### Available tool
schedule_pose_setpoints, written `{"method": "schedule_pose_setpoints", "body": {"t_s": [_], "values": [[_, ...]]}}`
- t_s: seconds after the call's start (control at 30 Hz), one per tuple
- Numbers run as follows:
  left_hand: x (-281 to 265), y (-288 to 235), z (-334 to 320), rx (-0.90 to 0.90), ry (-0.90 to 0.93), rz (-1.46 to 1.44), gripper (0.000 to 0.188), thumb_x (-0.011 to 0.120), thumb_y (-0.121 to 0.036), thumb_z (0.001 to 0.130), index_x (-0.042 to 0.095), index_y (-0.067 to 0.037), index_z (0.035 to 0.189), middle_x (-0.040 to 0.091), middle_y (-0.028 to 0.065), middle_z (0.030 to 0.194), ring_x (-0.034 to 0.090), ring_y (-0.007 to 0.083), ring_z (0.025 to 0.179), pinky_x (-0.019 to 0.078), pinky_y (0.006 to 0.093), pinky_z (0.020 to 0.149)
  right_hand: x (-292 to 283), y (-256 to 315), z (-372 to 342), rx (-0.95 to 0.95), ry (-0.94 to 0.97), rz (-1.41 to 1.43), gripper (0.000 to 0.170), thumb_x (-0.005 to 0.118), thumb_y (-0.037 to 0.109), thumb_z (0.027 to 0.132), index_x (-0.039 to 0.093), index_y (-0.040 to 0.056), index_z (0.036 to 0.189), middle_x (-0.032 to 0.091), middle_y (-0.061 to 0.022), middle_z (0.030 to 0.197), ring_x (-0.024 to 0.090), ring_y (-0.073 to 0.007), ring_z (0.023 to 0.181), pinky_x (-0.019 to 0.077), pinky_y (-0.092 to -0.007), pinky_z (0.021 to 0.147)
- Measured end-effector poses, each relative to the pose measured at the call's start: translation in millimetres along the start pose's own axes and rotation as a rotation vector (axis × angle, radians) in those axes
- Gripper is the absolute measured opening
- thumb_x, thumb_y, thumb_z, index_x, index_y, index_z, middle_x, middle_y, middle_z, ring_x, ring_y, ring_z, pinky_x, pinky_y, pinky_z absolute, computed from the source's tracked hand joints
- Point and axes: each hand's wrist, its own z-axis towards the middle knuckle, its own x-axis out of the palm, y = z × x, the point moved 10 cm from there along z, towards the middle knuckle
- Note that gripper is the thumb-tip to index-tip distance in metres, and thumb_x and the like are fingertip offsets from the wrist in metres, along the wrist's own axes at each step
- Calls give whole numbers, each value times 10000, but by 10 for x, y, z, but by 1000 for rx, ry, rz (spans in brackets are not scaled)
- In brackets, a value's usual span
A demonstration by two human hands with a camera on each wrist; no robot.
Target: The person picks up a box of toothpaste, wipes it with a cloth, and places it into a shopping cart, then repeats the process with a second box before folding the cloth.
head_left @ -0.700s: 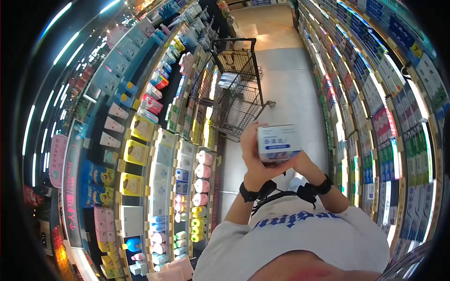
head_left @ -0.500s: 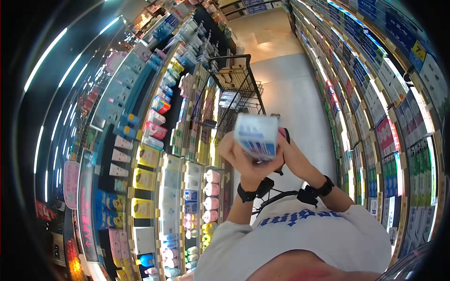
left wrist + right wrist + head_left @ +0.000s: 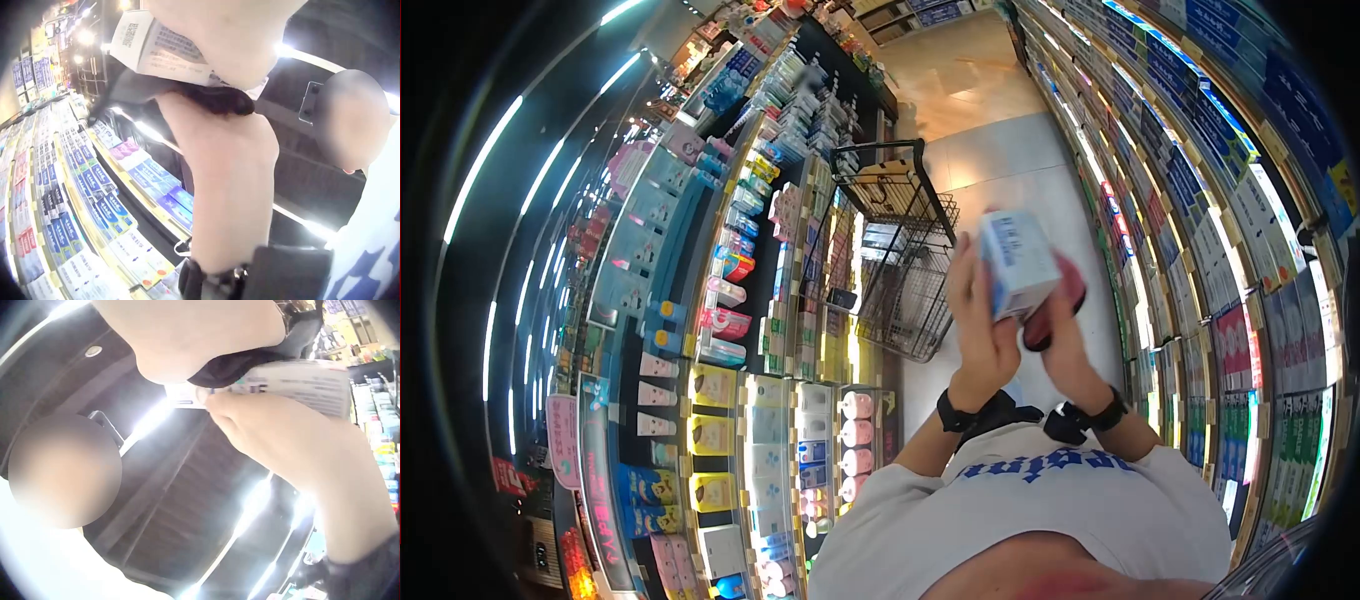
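Observation:
A white and blue carton, blurred by motion, is held up in front of the body in the head view. My left hand grips it along its left side, and the carton shows under that hand in the left wrist view. My right hand holds a dark red and black item close against the carton's right side; I cannot tell what kind it is. This item appears black between hand and carton in the right wrist view. Most of the right fingers are hidden.
Beyond the hands stands a black wire shopping cart, beside the left shelves. Lit shelves of boxed goods run along the right. Left shelves hold yellow packs and pink bottles. Pale floor stretches ahead.
The carton has swung left, then back right, and turned so another face shows. The dark red item has come into view by the right hand. Both hands have turned with the carton.

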Motion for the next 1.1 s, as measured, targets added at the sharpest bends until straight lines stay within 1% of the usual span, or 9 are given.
{"method": "schedule_pose_setpoints", "body": {"t_s": [0.23,0.43,0.47,0.5,0.63,0.73,0.83,1.03,1.1], "values": [[-474,909,284,-87,-136,260,813,785,-174,788,373,66,1446,459,247,1335,457,413,1268,362,524,1055,149,-691,732,301,55,-189,570,320,465,1087,451,40,1444,582,-3,1078,489,-49,874,422,-202,777],[-1073,2300,357,-282,-230,19,607,586,-190,971,337,63,1464,408,235,1431,396,348,1346,308,453,1117,759,-1453,1829,285,115,-241,594,395,515,1059,487,57,1426,514,77,794,464,-10,708,372,-178,623],[-1213,2519,418,-343,-240,-1,569,522,-196,1020,310,54,1485,389,226,1450,375,324,1370,303,433,1126,917,-1672,2024,313,178,-267,591,409,511,1055,489,58,1425,516,77,794,466,-10,713,374,-179,622],[-1454,2627,542,-332,-196,367,534,438,-273,1061,334,60,1465,439,206,1403,441,277,1288,330,386,1096,1087,-1885,2197,348,238,-288,588,423,508,1052,492,59,1424,518,77,794,468,-10,718,375,-181,621],[-2100,3829,179,-709,-351,72,531,360,-350,1091,376,69,1417,463,170,1363,485,223,1213,348,333,1061,1675,-2662,2672,498,357,-306,542,478,486,1037,529,56,1361,557,54,870,490,-23,746,396,-186,638],[-2287,4254,-18,-804,-363,55,440,337,-246,1086,528,91,1293,371,246,1456,392,352,1338,282,426,1131,2019,-3228,2815,681,441,-135,494,622,375,987,520,58,1351,623,-7,1109,600,-91,937,495,-250,816],[-2427,4550,-160,-946,-421,-23,440,338,-253,1091,538,88,1284,432,223,1427,450,345,1298,315,402,1109,2236,-3651,2921,934,622,-4,571,756,235,901,500,42,1374,629,-57,1232,629,-136,1070,523,-320,925],[-2648,5212,-663,-1188,-320,180,475,395,-277,1076,441,83,1383,497,241,1342,505,343,1239,369,390,1069,2089,-4751,3089,1404,592,-92,570,717,380,914,540,52,1346,653,-79,1201,656,-154,1031,556,-321,852],[-2776,5256,-626,-1267,-376,264,492,428,-283,1067,424,81,1398,512,253,1315,513,360,1227,384,397,1055,2232,-4873,3402,1349,596,-69,582,698,424,915,542,61,1342,653,-75,1202,658,-154,1010,564,-321,811]]}}
